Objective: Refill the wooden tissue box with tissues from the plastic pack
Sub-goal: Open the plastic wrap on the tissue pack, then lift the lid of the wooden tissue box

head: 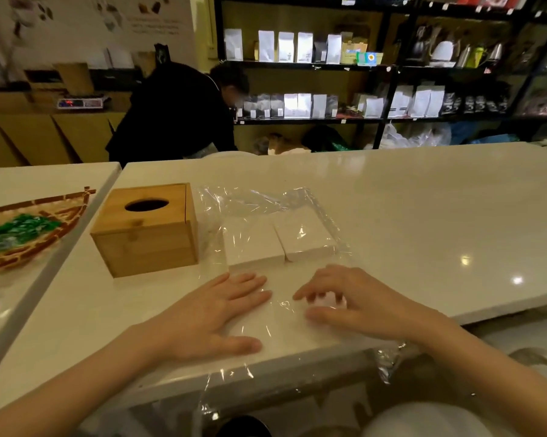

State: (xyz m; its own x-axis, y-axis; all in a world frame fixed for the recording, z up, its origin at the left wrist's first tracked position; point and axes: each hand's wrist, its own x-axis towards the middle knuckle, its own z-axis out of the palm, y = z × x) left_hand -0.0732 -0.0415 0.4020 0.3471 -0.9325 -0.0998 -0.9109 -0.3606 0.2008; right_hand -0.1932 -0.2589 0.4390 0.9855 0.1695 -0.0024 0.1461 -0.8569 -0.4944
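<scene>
Box: the wooden box (pixel 146 228) stands closed on the counter (pixel 423 209), left of the pack. Its oval slot is dark, with no tissue showing; judged empty or nearly so.
Pack: the clear pack (pixel 265 222) lies flat beside the box, its near end loose and hanging over the counter edge. It looks open toward the person.
Tissues: two white stacks (pixel 281 244) sit side by side inside the plastic, at its far end, close to the box but apart from it.
Left hand: the left hand (pixel 212 316) lies flat, fingers spread, palm down on the film near its left edge. It holds nothing; it appears to pin the plastic.
Right hand: the right hand (pixel 351 301) is curled over a small white object (pixel 327 299) under or in the film, fingertips and thumb closing narrowly on it. Whether it grips tissue or crumpled plastic, I cannot tell.
Progress: early. No tissue is in the box, and the lid is on. Left to do: draw the stacks out, open the box, load, close it.
Surface: glossy white stone, reflecting ceiling lights. A woven tray (pixel 29 234) of green sweets sits on the adjoining counter to the left.
Room: a shop. Dark shelves (pixel 392 70) carry white and black bags, also kettles. A person in black (pixel 177 115) bends behind the counter.
</scene>
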